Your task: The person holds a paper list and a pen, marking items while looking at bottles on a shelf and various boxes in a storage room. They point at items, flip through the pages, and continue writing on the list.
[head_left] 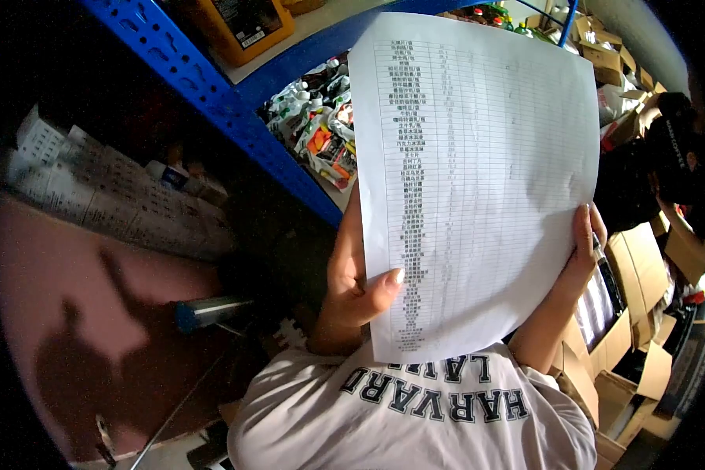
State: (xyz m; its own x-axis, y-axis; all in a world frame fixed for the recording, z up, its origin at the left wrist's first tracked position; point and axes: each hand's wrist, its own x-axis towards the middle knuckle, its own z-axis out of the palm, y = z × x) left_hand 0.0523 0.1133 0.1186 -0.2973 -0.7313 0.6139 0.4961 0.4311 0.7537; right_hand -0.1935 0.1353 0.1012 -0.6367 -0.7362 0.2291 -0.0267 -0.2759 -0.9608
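Note:
I hold a white printed sheet (478,172) up in front of me; it carries a long table of rows of small text. My left hand (356,282) grips the sheet's lower left edge, thumb pressed on the front. At the right edge, my right hand (583,243) holds the sheet, and a dark pen-like object (603,266) lies along its fingers. Below the sheet is my light shirt (415,415) with dark block letters.
A blue metal shelf rack (211,86) runs behind the sheet, holding packed bottles (313,125) and an orange container (247,27). Open cardboard boxes (634,313) crowd the right side. Printed cartons (110,196) are stacked at left. A person in dark clothing (670,157) stands at far right.

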